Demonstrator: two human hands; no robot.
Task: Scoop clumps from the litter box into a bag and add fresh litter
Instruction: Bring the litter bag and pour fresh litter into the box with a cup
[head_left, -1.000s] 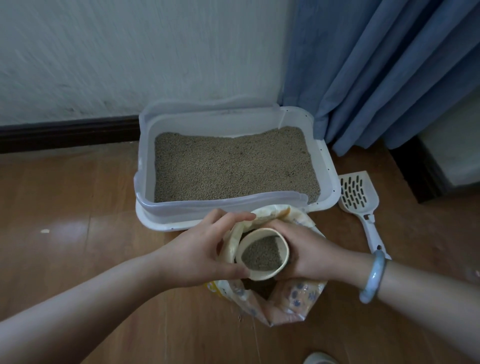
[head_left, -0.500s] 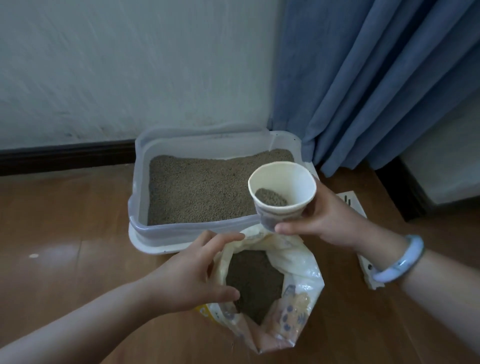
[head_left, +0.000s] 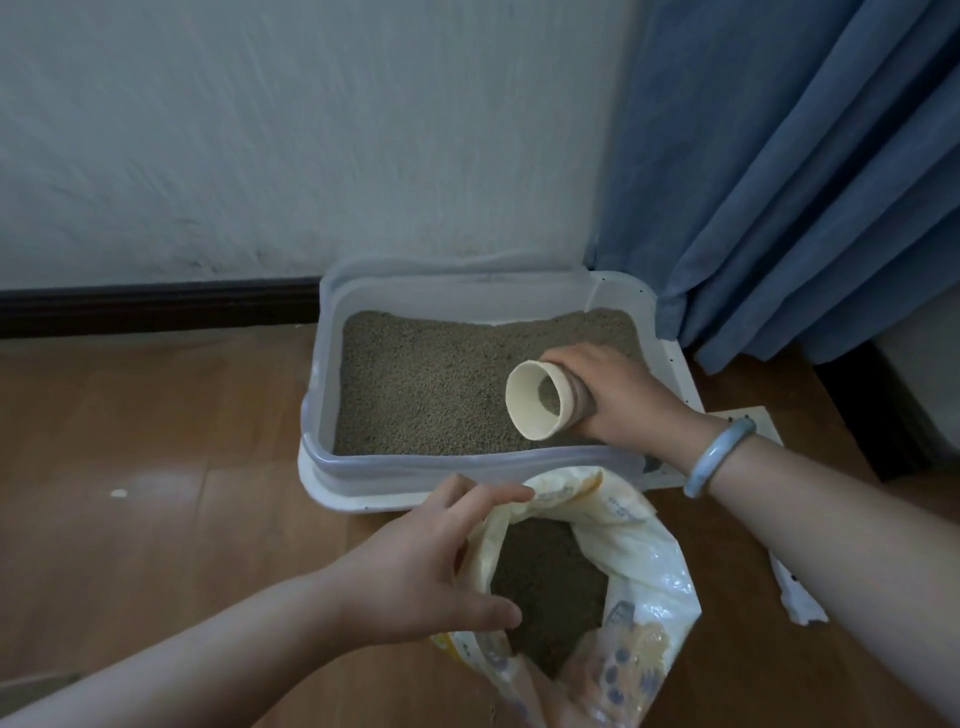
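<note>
At centre right of the frame, the right hand (head_left: 621, 397) grips a paper cup (head_left: 537, 401) tipped on its side, mouth facing left, above the litter (head_left: 426, 384) in the litter box (head_left: 467, 464) on the floor. Lower centre, the left hand (head_left: 431, 561) holds the edge of the open litter bag (head_left: 647, 551), just in front of the box.

Wooden floor (head_left: 130, 415): litter box (head_left: 363, 488) by wall (head_left: 260, 130), open litter bag (head_left: 649, 551) just before it, scoop (head_left: 758, 423) at right.
</note>
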